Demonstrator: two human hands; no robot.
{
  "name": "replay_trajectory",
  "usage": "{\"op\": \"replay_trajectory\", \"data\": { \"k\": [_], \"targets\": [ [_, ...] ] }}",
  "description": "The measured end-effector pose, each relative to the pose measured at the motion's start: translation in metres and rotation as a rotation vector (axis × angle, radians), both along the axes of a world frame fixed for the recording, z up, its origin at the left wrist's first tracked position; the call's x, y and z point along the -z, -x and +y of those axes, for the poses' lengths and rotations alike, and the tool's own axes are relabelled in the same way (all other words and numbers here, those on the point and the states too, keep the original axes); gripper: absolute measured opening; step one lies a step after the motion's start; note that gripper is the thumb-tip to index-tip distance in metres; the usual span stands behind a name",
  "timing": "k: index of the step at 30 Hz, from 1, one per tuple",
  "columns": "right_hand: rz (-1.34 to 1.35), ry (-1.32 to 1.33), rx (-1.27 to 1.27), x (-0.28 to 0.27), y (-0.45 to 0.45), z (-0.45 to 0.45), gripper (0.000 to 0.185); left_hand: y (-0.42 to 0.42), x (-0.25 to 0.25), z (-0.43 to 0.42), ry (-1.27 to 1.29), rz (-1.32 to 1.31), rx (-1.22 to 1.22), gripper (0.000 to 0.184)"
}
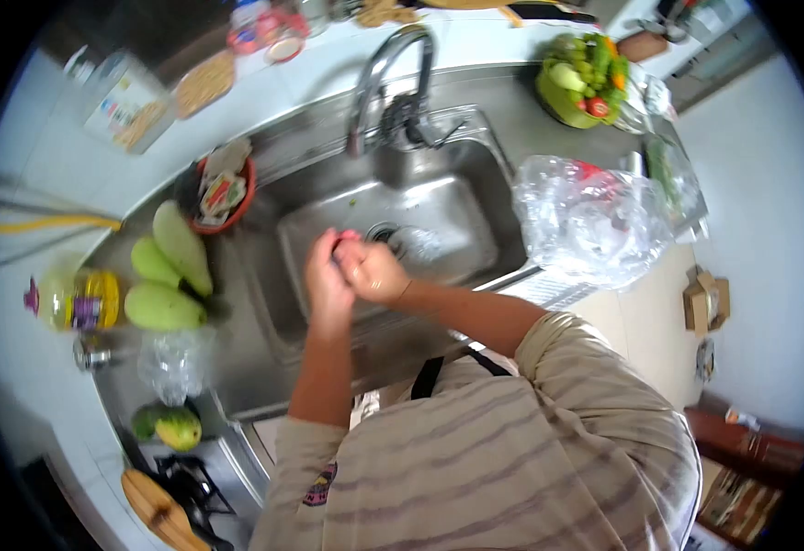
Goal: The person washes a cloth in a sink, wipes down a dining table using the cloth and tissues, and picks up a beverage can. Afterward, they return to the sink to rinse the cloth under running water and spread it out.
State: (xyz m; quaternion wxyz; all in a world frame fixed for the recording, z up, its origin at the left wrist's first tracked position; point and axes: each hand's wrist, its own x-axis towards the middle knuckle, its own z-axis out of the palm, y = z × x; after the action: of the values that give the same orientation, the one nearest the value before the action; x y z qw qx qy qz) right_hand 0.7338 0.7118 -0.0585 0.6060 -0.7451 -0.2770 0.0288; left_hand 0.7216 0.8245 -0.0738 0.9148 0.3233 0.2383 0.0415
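Observation:
Over the steel sink, my left hand and my right hand are pressed together, fingers curled around each other. A bit of red or pink shows at the top between them; I cannot make out whether it is a small object or fingertips. The skin of my right hand looks wet. Behind the hands is the drain, with water glistening beside it. A curved chrome faucet rises at the sink's back edge, apart from both hands.
Left of the sink are a red bowl and several pale green gourds. A yellow oil bottle stands beyond them. To the right lie a crumpled plastic bag and a green basket of vegetables. A wooden board is at lower left.

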Motion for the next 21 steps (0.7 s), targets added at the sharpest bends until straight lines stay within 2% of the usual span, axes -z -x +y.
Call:
{"op": "replay_trajectory", "data": {
  "k": [1, 2, 3, 4, 5, 6, 7, 10, 11, 12, 13, 14, 15, 16, 17, 18, 19, 21],
  "targets": [
    [-0.092, -0.05, 0.049, -0.009, 0.003, 0.0, 0.022, 0.006, -0.017, 0.001, -0.06, -0.088, 0.033, 0.022],
    [-0.077, 0.018, 0.021, -0.002, 0.0, -0.004, 0.027, 0.009, -0.006, 0.012, -0.023, -0.397, 0.201, 0.029],
    [-0.047, 0.085, -0.011, 0.013, -0.002, -0.01, 0.032, 0.011, 0.005, 0.016, -0.007, -0.317, 0.195, 0.036],
    [0.223, 0.509, 0.051, 0.03, -0.005, -0.014, 0.038, 0.015, 0.048, 0.036, -0.115, 0.045, 0.339, 0.044],
    [0.59, 0.776, -0.098, 0.042, -0.018, -0.03, 0.045, 0.04, 0.097, 0.056, -0.899, 0.33, 0.89, 0.052],
    [0.516, 0.795, -0.002, 0.08, -0.014, -0.042, 0.05, 0.044, 0.123, 0.067, -1.745, 0.601, 1.352, 0.068],
    [0.432, 0.712, 0.072, 0.09, -0.006, -0.054, 0.053, 0.035, 0.105, 0.059, -1.79, 0.56, 1.354, 0.068],
    [0.431, 0.366, 0.159, 0.085, 0.023, -0.099, 0.041, 0.056, -0.007, -0.006, -2.107, 0.546, 0.997, 0.075],
    [0.453, 0.281, 0.167, 0.081, 0.027, -0.12, 0.039, 0.059, -0.023, -0.028, -2.195, 0.516, 0.86, 0.08],
    [0.519, 0.198, 0.166, 0.05, 0.041, -0.148, 0.039, 0.056, -0.017, -0.037, -2.217, 0.453, 0.863, 0.08],
    [0.51, 0.223, 0.2, 0.038, 0.056, -0.173, 0.035, 0.05, -0.003, -0.041, -1.785, 0.174, 0.817, 0.078],
    [0.524, 0.103, 0.175, 0.031, 0.072, -0.198, 0.034, 0.043, 0.001, -0.052, -1.338, -0.067, 0.772, 0.077],
    [0.529, -0.017, 0.149, 0.024, 0.088, -0.227, 0.034, 0.042, -0.005, -0.084, -1.349, -0.121, 0.799, 0.077],
    [0.511, -0.032, 0.201, 0.014, 0.111, -0.259, 0.034, 0.057, -0.013, -0.127, -1.047, -0.198, 0.912, 0.075],
    [0.472, -0.17, 0.217, -0.001, 0.134, -0.292, 0.034, 0.07, -0.021, -0.173, -0.739, -0.261, 1.021, 0.074],
    [0.419, -0.306, 0.232, -0.011, 0.156, -0.326, 0.035, 0.086, -0.027, -0.223, -0.624, -0.3, 1.146, 0.071],
    [0.385, -0.317, 0.288, -0.013, 0.181, -0.361, 0.035, 0.106, -0.032, -0.274, -0.505, -0.333, 1.273, 0.068],
    [0.177, -0.223, 0.553, -0.018, 0.224, -0.433, 0.033, 0.138, -0.054, -0.362, -0.693, -0.455, 1.515, 0.066]
  ]
}}
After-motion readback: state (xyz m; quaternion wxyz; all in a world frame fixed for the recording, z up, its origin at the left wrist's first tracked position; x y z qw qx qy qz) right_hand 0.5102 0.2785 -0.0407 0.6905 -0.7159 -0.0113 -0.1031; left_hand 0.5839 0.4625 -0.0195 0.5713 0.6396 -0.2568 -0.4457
